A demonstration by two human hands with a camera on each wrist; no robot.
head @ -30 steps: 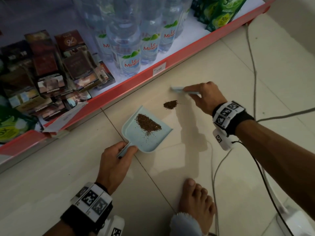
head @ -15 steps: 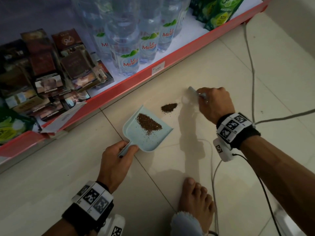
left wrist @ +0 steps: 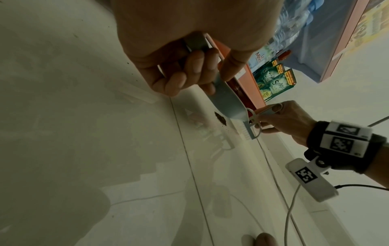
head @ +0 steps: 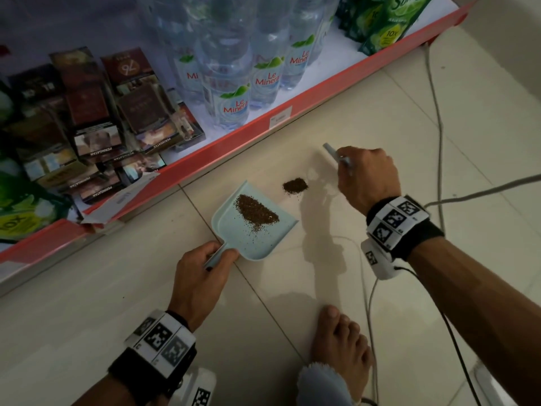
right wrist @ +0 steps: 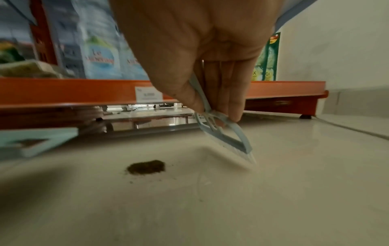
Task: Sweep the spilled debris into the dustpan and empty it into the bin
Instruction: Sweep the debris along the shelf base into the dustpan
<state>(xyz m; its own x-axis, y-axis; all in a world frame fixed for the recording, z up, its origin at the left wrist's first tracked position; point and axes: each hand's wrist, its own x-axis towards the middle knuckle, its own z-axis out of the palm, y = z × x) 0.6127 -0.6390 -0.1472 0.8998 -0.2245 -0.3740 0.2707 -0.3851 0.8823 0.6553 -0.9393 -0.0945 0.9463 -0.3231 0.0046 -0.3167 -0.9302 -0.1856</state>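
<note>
Small dark brown pile of granular debris (head: pixel 295 186) lying on pale glossy floor tiles (head: pixel 409 118), just beyond a pale blue plastic dustpan (head: pixel 251 230) already carrying more. Left hand (head: pixel 199 282) fingers curled round its handle; right hand (head: pixel 369 177) pinching a small pale blue brush (right wrist: pixel 227 138), bristles beside the pile. Behind, an orange-edged shelf (head: pixel 234 136) of water bottles (head: pixel 231 92).

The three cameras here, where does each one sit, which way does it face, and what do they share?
Head: worn high, facing down at the dustpan, both hands and a bare foot.
Left wrist: along the left hand and its grip on the dustpan handle, toward the right hand.
Right wrist: low, along the right hand's fingers pinching the brush, facing the shelf.
Shared: the floor debris pile.
</note>
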